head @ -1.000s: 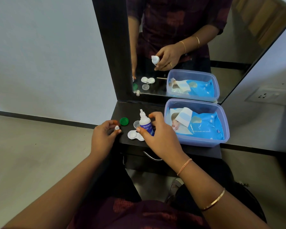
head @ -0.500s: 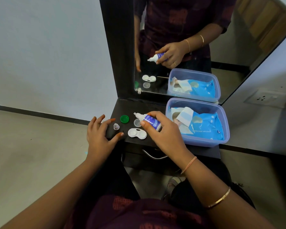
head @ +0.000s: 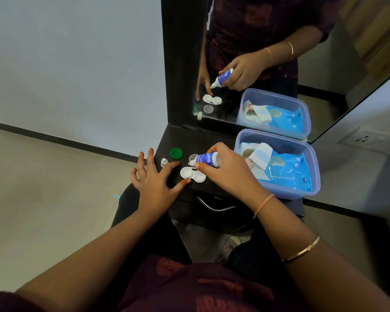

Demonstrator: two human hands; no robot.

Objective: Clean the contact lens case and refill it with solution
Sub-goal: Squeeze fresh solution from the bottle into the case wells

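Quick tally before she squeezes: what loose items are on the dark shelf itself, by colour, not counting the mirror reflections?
White: 2, the lens case and small bottle cap.
Green: 1, a lens-case lid.
Clear: 1, a lens-case lid.
Lavender: 1, the tub of wipes.
Total: 5.
The solution bottle is in the right hand, off the shelf.

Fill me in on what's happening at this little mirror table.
A person is refilling a contact lens case. The right hand holds a small solution bottle tipped over, nozzle aimed at the open white lens case on the dark table. The left hand rests spread beside the case, its thumb at the case's edge. The bottle's cap, a green lid and a clear lid lie nearby.
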